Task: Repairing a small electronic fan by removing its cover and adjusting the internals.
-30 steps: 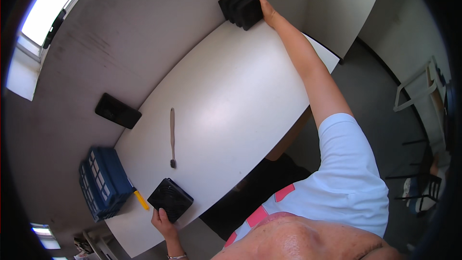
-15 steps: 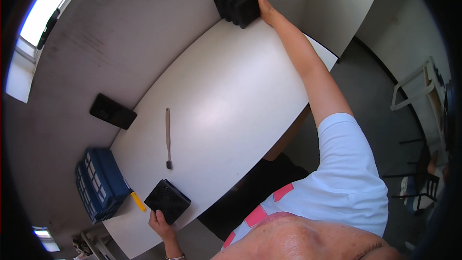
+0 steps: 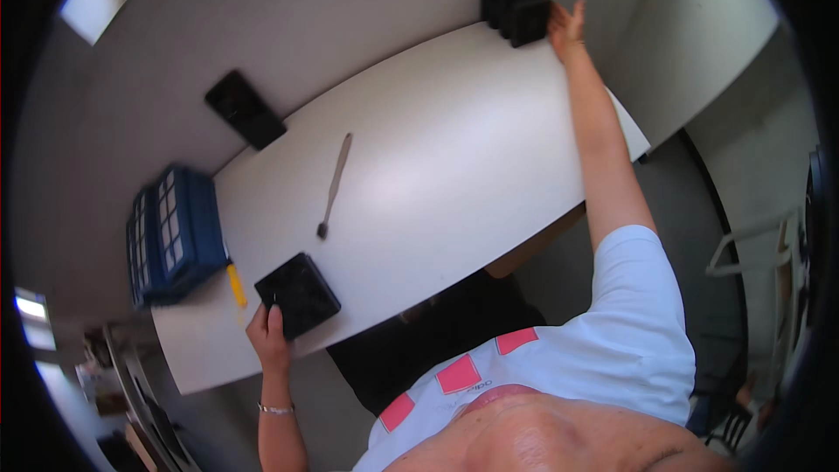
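Observation:
My left hand [image 3: 269, 336] grips the near left edge of a flat black square block [image 3: 297, 295], thumb on its upper face. The block rests at the table's near edge; its face is dark and blurred. At the far right end of the table, my right arm is stretched out. My right hand [image 3: 567, 26] is open, its fingers extended beside a row of several black square blocks [image 3: 516, 11] standing face to face. The hand appears to touch the nearest block's right side. Between the hands lies a thin beige brush [image 3: 336, 185] with a dark head.
Blue crates [image 3: 188, 232] with white panes stand at the table's left end, a yellow-handled tool [image 3: 237, 287] beside them. A black phone-like slab [image 3: 246, 109] leans at the back edge by the wall. The white table [image 3: 437, 149] ends at a cabinet on the right.
The whole view has turned, so everything sits differently in the picture. My right hand's fingers have spread apart beside the row of blocks. My left hand keeps its hold on the black block.

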### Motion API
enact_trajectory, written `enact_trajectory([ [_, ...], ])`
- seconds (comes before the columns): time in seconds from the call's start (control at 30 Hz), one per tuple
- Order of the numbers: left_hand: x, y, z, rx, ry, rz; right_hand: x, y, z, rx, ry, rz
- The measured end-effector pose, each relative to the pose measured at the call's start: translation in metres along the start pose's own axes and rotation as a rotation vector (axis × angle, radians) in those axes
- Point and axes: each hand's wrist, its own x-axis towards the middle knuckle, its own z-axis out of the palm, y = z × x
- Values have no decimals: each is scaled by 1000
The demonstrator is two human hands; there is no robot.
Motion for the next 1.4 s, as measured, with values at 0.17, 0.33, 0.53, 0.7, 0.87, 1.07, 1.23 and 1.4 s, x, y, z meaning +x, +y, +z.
enact_trajectory([
  [0.17,7,2,8,59,86,57,1,-11,-2,-242,386,-171],
  [0.33,2,5,5,227,82,127,-85,-6,95,-576,-7,-644],
  [0.53,-4,6,11,229,113,129,-282,27,210,-1273,-1306,-858],
  [0.7,-2,4,17,250,142,169,-324,67,264,-1435,-1542,-919],
  [0.87,-1,10,18,365,156,234,-338,87,305,-1430,-1598,-844],
  [1.07,7,-1,25,349,172,279,-373,120,343,-1485,-1581,-807],
  [1.23,-10,7,18,213,215,226,-402,92,314,-1145,-1395,-799],
  [1.4,-8,2,15,313,151,536,-421,55,254,-1062,-1354,-481],
])
